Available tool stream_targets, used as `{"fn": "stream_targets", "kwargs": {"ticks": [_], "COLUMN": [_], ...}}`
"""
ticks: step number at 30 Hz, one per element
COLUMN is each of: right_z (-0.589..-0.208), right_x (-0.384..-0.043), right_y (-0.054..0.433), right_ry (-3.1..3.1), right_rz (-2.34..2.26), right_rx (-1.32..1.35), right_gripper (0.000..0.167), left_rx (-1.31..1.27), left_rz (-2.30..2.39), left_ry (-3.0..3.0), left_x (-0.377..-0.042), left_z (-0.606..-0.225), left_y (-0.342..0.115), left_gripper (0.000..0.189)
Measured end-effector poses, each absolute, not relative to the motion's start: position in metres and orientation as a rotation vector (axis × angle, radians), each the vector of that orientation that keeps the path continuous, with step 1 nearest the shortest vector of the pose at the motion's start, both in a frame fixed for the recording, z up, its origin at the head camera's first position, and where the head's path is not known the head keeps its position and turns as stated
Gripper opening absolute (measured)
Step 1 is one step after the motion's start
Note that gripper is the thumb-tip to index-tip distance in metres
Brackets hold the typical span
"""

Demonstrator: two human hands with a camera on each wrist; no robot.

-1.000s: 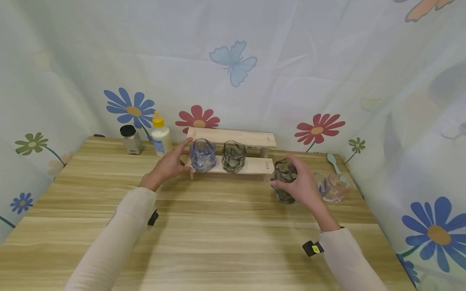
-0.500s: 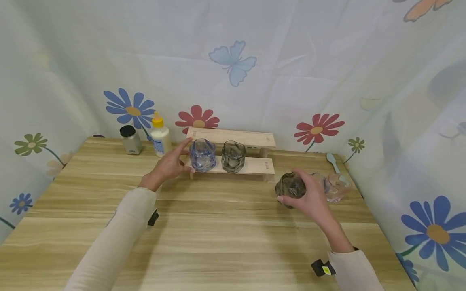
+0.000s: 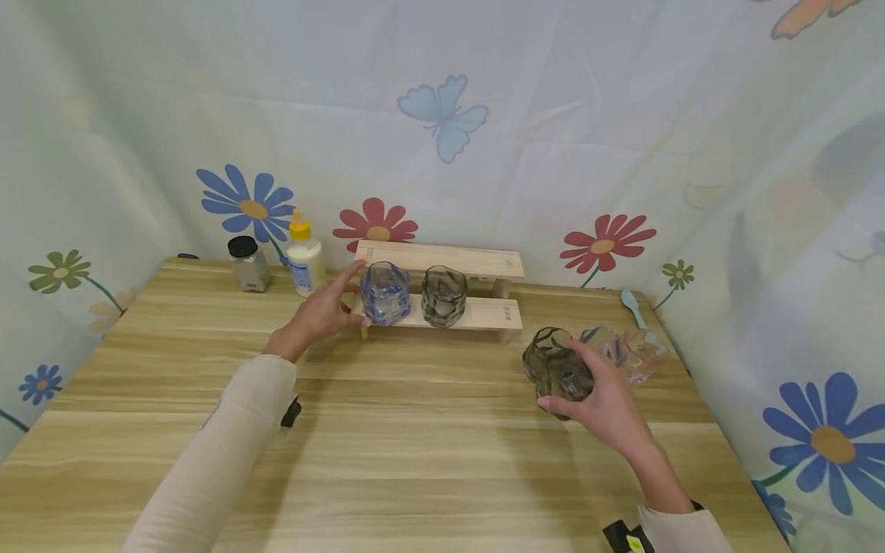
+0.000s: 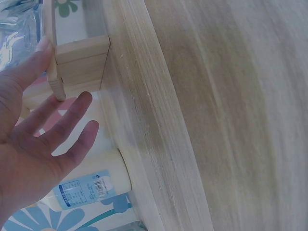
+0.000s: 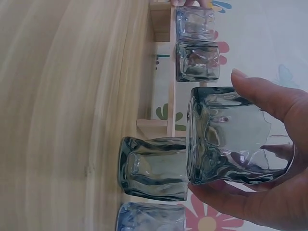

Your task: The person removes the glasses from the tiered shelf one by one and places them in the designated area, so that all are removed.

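Observation:
My right hand (image 3: 608,403) grips a grey glass (image 5: 236,134) with thumb and fingers around its sides. Just beyond it, another grey glass (image 5: 154,168) stands on the table, partly covered by the held one in the head view. My left hand (image 3: 314,315) holds the left end of a two-tier wooden shelf (image 3: 491,315); in the left wrist view, the thumb lies against the lower board and other fingers spread behind its end. On that lower board, a blue glass (image 3: 385,296) stands close to this hand, with a grey glass (image 3: 444,298) to its right.
Right of the held glass are a blue glass (image 3: 601,342), a pink glass (image 3: 643,357) and a pale blue spoon (image 3: 631,303). At the back left stand a black-lidded jar (image 3: 249,265) and a yellow-capped bottle (image 3: 304,261). A flowered curtain (image 3: 518,184) hangs behind the table.
My right hand has moved the held grey glass toward me and slightly right, from above the grey glass on the table to its near side. The left hand has stayed at the shelf end.

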State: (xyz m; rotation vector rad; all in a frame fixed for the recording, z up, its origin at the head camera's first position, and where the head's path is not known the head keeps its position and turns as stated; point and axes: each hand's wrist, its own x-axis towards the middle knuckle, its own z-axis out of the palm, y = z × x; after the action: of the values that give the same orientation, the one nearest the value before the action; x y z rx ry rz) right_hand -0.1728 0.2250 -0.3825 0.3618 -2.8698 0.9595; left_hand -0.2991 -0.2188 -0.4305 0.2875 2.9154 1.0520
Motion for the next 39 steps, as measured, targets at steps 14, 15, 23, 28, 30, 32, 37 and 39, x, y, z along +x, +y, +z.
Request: {"fn": "stream_targets", "kwargs": {"ticks": [14,15,23,28,30,32,37,39], "right_z": [-0.411,-0.414,-0.427,-0.434,-0.437,-0.439,-0.443,-0.444], "right_x": [-0.17,-0.17,-0.173,-0.174,-0.174,-0.174,-0.175,-0.176], "right_y": [0.23,0.23,0.231,0.23,0.231,0.231,0.231,0.231], "right_ry": [-2.902,-2.902,-2.923,-2.926,-2.93,-2.929,-2.926,-2.923], "right_rz": [0.974,0.984,1.007,0.995,0.993,0.997,1.017,1.025], "right_rx": [0.357,0.356,0.327,0.33,0.329,0.333,0.341,0.348], "right_gripper": [0.085,0.085,0.086,0.087,0.087,0.086,0.085,0.085], "left_rx": [0.289,0.287,0.261,0.258,0.263,0.265,0.269,0.272], "left_rz": [1.055,1.054,1.049,1.046,1.047,1.047,1.047,1.043], "left_ry": [2.921,2.915,2.903,2.903,2.901,2.9,2.908,2.915], "left_x": [-0.3,-0.3,-0.3,-0.3,-0.3,-0.3,-0.299,-0.3], "left_z": [-0.432,-0.432,-0.431,-0.431,-0.431,-0.431,-0.431,-0.431], "left_y": [-0.218,-0.218,-0.218,-0.217,-0.217,-0.217,-0.217,-0.218], "left_gripper": [0.107,0.108,0.108,0.108,0.108,0.108,0.108,0.108]}}
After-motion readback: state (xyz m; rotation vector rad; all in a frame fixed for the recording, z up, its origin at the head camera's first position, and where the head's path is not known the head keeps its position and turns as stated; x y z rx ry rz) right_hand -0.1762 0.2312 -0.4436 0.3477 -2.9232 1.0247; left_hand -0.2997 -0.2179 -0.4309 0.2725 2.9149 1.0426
